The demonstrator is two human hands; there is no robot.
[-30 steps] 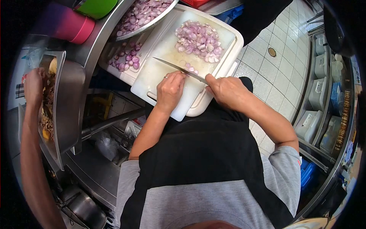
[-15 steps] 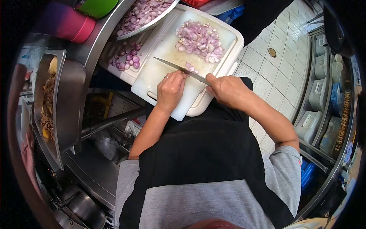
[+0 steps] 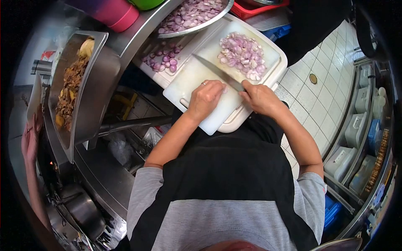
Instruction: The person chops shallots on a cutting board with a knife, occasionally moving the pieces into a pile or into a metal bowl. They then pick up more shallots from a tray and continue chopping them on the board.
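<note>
My right hand [image 3: 263, 99] is wrapped round the handle of a kitchen knife [image 3: 217, 72]. Its long blade points up and left across the white cutting board [image 3: 178, 85], between my left hand and a heap of sliced shallots [image 3: 243, 54]. My left hand [image 3: 206, 99], with a ring on one finger, is closed with curled fingertips on a shallot [image 3: 225, 89]; only a small pale bit of it shows. Beyond the board's left side, whole peeled shallots [image 3: 166, 58] lie loose on a cream-coloured lid or tray.
A metal bowl [image 3: 193, 30] of sliced shallots stands at the far edge. On the left is a deep steel pan [image 3: 97, 79] of brown food, and another person's arm [image 3: 31, 146] reaches in. A red basket [image 3: 251, 11] and dark-clothed legs [image 3: 314, 31] are at upper right.
The view has shifted, so the board appears further right. The knife has moved away from my left fingertips toward the heap, and the few slices beside the blade no longer show separately.
</note>
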